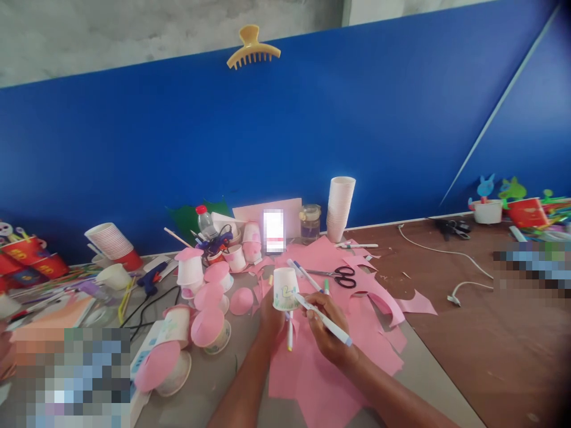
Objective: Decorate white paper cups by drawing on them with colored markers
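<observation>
My left hand (270, 315) holds a small white paper cup (285, 288) upside down; a green and yellow drawing shows on its side. Below that hand a second pen (289, 336) sticks out, and I cannot tell whether the hand grips it. My right hand (328, 333) holds a white marker with a blue cap (323, 319), its tip touching the cup's side. Both hands are above scraps of pink paper (321, 380) on the grey table (214, 380).
Several white cups with pink paper lids (209, 327) stand left of my hands. Black scissors (341, 276) and loose markers (303, 272) lie behind the cup. A stack of white cups (339, 208), a glass jar (310, 223), a bottle (205, 221) and a glue gun (150, 277) sit farther back. Cables (446, 252) cross the brown tabletop at right.
</observation>
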### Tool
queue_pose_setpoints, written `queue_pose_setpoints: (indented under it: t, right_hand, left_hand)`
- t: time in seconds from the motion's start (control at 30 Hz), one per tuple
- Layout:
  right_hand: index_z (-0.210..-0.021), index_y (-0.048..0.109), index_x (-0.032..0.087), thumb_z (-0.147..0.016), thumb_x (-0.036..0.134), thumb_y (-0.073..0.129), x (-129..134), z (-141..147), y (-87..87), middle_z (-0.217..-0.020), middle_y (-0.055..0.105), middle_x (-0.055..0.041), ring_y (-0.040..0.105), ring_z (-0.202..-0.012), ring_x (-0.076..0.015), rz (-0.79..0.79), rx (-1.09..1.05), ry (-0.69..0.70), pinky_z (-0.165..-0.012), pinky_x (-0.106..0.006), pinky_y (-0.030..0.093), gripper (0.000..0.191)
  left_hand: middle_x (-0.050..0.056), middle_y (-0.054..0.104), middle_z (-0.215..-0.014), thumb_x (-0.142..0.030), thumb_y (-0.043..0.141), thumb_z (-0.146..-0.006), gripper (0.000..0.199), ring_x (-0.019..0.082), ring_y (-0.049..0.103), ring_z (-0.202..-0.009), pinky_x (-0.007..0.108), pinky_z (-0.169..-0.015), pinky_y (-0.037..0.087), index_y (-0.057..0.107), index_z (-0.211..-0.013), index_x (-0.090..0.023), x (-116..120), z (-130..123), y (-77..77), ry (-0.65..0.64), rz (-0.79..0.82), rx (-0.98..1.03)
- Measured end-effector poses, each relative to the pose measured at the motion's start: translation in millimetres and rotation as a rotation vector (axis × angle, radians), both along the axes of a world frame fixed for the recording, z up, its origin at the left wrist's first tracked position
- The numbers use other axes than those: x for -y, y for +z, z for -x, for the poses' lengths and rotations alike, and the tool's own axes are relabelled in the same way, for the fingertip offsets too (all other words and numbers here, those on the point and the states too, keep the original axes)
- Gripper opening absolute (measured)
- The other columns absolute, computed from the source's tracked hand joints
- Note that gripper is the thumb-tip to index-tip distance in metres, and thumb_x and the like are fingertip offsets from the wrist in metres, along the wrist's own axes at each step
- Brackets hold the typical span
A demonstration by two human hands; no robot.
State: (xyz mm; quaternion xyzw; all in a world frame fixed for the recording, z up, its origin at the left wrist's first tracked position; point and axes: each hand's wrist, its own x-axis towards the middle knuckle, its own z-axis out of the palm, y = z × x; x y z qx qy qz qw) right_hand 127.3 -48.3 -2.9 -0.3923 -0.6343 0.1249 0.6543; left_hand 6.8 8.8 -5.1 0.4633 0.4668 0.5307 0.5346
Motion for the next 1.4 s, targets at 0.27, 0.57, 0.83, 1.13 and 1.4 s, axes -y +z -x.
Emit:
queue_pose_setpoints:
  t: [0.27,0.57,0.83,1.13,1.4]
  right_hand:
    - [-0.102,0.057,0.022,-0.093,0.019,0.048,-2.8,-0.5,1.9,-0.081,0.068,-0.0038,0.067,-0.071,-0.0179,-0.01,0.02,-0.031,-0.061,-0.03,0.056,0.013]
    - [-0.101,0.058,0.022,-0.092,0.017,0.049,-3.4,0.3,6.0,-0.085,0.071,-0.0049,0.069,-0.072,-0.0182,-0.026,0.042,-0.009,-0.062,-0.029,0.057,0.014]
    - [-0.102,0.058,0.023,-0.093,0.017,0.049,-3.2,0.2,7.5,-0.084,0.07,-0.0038,0.069,-0.073,-0.0174,-0.028,0.035,-0.009,-0.063,-0.028,0.056,0.013]
    - [-0.099,0.057,0.021,-0.095,0.022,0.048,-2.6,-1.3,6.4,-0.079,0.067,-0.0036,0.065,-0.066,-0.0168,0.011,0.02,-0.021,-0.057,-0.028,0.053,0.01]
    - [-0.097,0.058,0.021,-0.095,0.022,0.048,-2.4,-1.6,7.4,-0.077,0.065,-0.0026,0.064,-0.066,-0.0162,0.004,0.024,-0.018,-0.058,-0.027,0.052,0.01]
  left_hand:
    - [0.0,0.049,-0.049,-0.026,0.065,-0.068,0.023,0.013,0.037,-0.051,0.027,-0.05,0.029,0.049,-0.053,-0.02,-3.1,1.9,-2.7,-0.004,-0.075,-0.128]
    - [-0.001,0.048,-0.049,-0.028,0.069,-0.069,0.026,0.012,0.037,-0.05,0.027,-0.05,0.032,0.05,-0.053,-0.02,2.0,-0.3,0.0,-0.017,-0.04,-0.009]
    - [-0.001,0.047,-0.05,-0.022,0.068,-0.067,0.024,0.011,0.037,-0.051,0.026,-0.049,0.032,0.05,-0.051,-0.019,6.2,-2.3,7.8,0.009,0.008,-0.022]
    - [-0.001,0.049,-0.05,-0.022,0.071,-0.068,0.026,0.012,0.038,-0.051,0.026,-0.05,0.033,0.051,-0.052,-0.019,5.0,-1.6,9.9,0.023,0.001,-0.008]
    - [0.0,0.048,-0.052,-0.024,0.069,-0.07,0.025,0.012,0.037,-0.052,0.026,-0.05,0.032,0.051,-0.053,-0.019,4.7,-0.7,2.7,0.009,-0.007,0.021]
